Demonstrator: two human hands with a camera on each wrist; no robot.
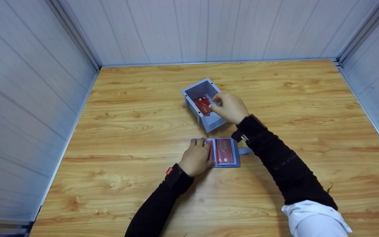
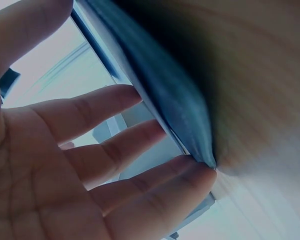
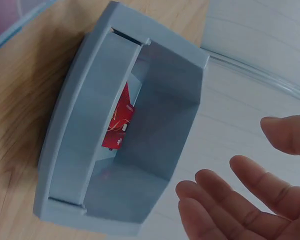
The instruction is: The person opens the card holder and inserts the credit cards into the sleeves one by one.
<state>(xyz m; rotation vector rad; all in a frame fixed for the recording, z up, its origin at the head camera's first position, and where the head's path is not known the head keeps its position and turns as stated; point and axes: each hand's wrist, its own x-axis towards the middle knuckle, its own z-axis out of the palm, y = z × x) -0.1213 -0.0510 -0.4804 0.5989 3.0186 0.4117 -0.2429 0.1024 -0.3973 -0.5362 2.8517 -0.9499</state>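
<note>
A blue card holder lies open on the table, with a red VIP card in its right-hand clear sleeve. My left hand rests on the holder's left side and covers most of that page; in the left wrist view its fingertips touch the holder's edge. Above the grey bin hovers my right hand, thumb and fingers apart and nothing between them. Red cards lie overlapping on the bin's floor; the right wrist view shows some red past the bin wall.
The wood-grain table is bounded by pale panel walls at the back and both sides. The holder's blue strap sticks out to the right, below my right wrist. The bin stands just behind the holder.
</note>
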